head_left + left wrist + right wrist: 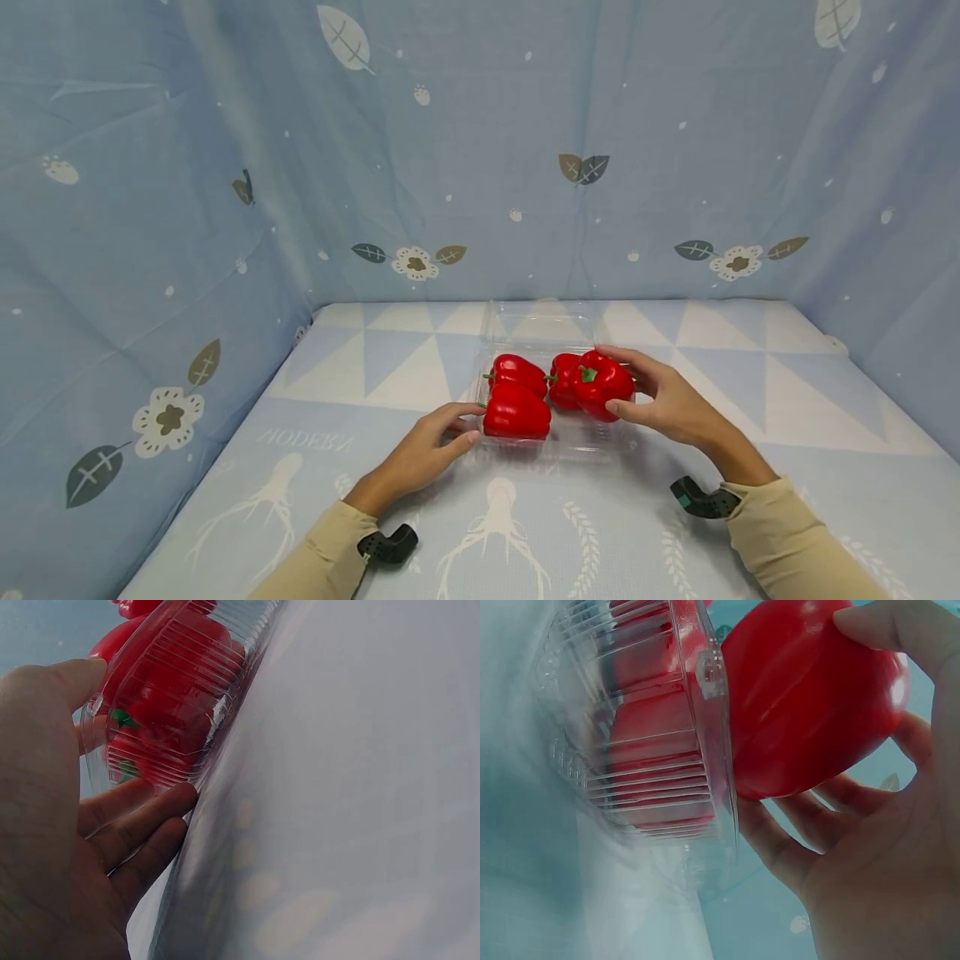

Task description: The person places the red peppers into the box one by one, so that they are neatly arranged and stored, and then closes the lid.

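A clear plastic clamshell container (588,435) sits on the table with its lid (540,323) folded back behind it. Two red bell peppers, a rear one (517,372) and a front one (516,414), lie in its left half. Another bell pepper (562,375) is at the back right, partly covered. My right hand (671,404) holds one more red bell pepper (810,705) between thumb and fingers, over the container's right side, green stem facing left. My left hand (431,454) steadies the container's left end, thumb at the rim and fingers along the ribbed wall (172,712).
A patterned blue and white cloth covers the table (315,483). Blue curtains (480,167) with leaves and flowers stand behind and at both sides. Black devices are strapped at the left wrist (387,544) and right wrist (705,498).
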The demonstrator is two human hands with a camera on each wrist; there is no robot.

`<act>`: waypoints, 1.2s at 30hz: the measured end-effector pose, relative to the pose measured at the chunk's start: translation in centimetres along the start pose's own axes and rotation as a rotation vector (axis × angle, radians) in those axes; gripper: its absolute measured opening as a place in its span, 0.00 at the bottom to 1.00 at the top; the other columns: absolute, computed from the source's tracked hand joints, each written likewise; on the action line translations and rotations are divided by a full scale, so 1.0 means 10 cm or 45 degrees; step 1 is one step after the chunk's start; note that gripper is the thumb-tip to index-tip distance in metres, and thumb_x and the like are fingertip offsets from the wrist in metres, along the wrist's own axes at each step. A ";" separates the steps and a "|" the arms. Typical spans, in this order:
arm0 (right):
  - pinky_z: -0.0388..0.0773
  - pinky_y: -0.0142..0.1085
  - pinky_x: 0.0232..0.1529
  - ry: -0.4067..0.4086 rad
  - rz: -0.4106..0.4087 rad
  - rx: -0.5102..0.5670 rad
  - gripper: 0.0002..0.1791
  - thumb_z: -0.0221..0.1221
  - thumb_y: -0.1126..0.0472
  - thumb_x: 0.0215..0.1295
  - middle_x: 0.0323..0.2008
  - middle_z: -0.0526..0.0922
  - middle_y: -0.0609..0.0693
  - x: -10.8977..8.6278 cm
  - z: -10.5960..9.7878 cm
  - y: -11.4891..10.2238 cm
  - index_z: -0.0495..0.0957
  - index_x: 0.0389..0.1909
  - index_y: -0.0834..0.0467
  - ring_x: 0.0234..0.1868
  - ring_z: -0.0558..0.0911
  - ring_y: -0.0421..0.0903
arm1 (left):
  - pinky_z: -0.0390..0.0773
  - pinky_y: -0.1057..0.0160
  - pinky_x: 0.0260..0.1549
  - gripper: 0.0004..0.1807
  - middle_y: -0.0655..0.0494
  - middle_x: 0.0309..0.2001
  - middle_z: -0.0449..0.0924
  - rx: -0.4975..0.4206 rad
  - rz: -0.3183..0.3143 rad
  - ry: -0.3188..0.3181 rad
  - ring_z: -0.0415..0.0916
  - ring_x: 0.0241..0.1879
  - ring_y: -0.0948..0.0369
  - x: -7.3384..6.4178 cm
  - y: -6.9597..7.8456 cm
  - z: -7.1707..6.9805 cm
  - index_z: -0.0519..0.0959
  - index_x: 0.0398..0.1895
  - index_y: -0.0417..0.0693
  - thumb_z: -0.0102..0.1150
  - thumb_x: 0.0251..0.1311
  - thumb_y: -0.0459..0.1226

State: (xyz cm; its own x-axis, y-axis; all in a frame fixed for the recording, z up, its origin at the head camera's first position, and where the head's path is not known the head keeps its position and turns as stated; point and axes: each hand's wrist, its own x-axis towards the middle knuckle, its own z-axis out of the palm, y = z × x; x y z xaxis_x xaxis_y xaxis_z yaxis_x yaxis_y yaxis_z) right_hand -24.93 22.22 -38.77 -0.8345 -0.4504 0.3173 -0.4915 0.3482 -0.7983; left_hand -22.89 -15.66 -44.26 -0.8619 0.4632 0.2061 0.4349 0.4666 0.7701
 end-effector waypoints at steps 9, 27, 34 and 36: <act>0.82 0.45 0.49 -0.051 0.009 -0.087 0.38 0.70 0.56 0.59 0.65 0.72 0.50 0.01 0.04 -0.05 0.69 0.71 0.45 0.57 0.76 0.54 | 0.79 0.60 0.52 0.25 0.62 0.61 0.75 0.015 -0.001 0.004 0.79 0.52 0.64 0.00 0.01 -0.01 0.73 0.67 0.57 0.58 0.70 0.51; 0.83 0.44 0.46 -0.067 -0.034 -0.229 0.37 0.75 0.56 0.55 0.61 0.73 0.49 0.02 0.18 -0.09 0.74 0.67 0.46 0.54 0.77 0.51 | 0.80 0.59 0.52 0.24 0.62 0.61 0.75 -0.009 0.013 -0.007 0.79 0.52 0.64 -0.01 0.01 -0.01 0.72 0.67 0.57 0.59 0.70 0.49; 0.83 0.36 0.42 -0.079 -0.092 -0.283 0.36 0.75 0.60 0.54 0.57 0.73 0.50 0.02 0.24 -0.08 0.76 0.65 0.50 0.53 0.78 0.53 | 0.80 0.60 0.50 0.25 0.62 0.61 0.75 -0.014 0.014 -0.011 0.79 0.52 0.64 -0.01 0.01 -0.01 0.72 0.67 0.57 0.58 0.71 0.50; 0.83 0.36 0.43 -0.076 -0.093 -0.282 0.36 0.76 0.61 0.53 0.57 0.73 0.49 0.03 0.24 -0.09 0.76 0.65 0.50 0.53 0.78 0.53 | 0.80 0.60 0.50 0.25 0.63 0.61 0.75 -0.014 0.016 -0.012 0.79 0.52 0.64 -0.01 0.00 -0.01 0.72 0.68 0.58 0.58 0.71 0.50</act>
State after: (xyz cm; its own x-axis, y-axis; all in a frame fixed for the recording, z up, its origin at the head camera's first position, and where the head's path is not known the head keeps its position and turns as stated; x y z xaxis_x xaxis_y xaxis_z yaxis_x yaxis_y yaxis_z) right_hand -24.10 19.79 -39.24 -0.7819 -0.5265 0.3337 -0.5978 0.4817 -0.6408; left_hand -22.83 -15.72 -44.19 -0.8537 0.4764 0.2103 0.4431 0.4525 0.7739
